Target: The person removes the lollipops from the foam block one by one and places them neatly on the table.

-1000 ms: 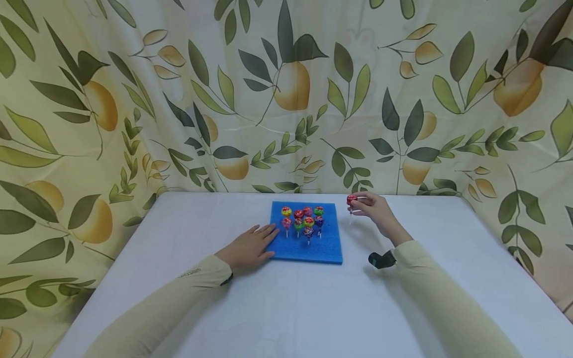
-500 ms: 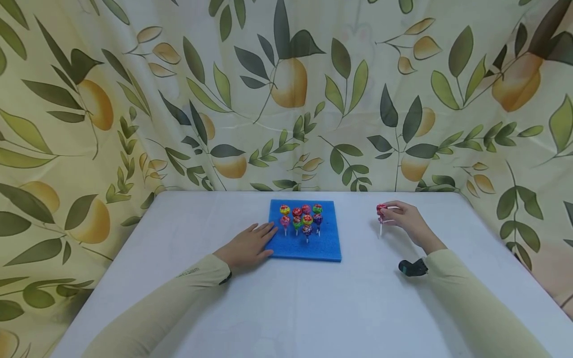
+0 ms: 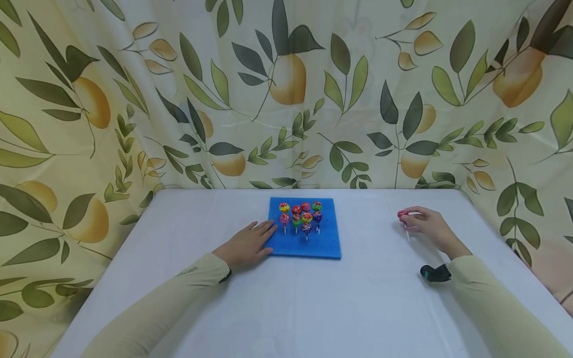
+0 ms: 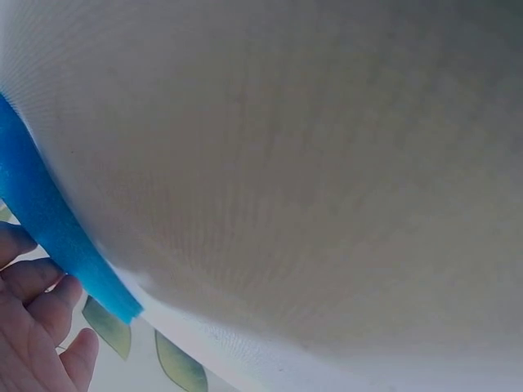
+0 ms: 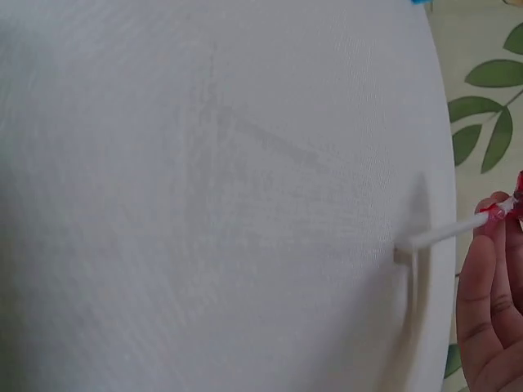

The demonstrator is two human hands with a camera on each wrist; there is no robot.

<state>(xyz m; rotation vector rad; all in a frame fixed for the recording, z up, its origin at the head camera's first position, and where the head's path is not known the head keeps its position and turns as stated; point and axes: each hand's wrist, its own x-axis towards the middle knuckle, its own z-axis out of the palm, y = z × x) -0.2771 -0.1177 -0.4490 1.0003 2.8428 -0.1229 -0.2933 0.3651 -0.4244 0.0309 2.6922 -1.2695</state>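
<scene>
In the head view my right hand [image 3: 429, 226] pinches a lollipop [image 3: 403, 214] in a red wrapper over the right part of the table. Its white stick [image 5: 445, 233] points down close to the tabletop in the right wrist view; whether the tip touches cannot be told. My left hand [image 3: 246, 243] lies with straight fingers on the left edge of a blue foam board [image 3: 324, 246]. Several wrapped lollipops [image 3: 306, 217], in red, yellow, green, pink and purple, stand upright in that board. The left wrist view shows the left fingers [image 4: 53, 306] against the board's side.
A white cloth covers the table [image 3: 291, 308]. Behind it hangs a curtain [image 3: 250, 99] printed with leaves and fruit. A dark wrist camera [image 3: 435, 273] sticks out beside the right sleeve [image 3: 497, 298].
My right hand has moved right, away from the blue foam board, and slightly down in the head view, carrying the red lollipop. The left hand has stayed on the board.
</scene>
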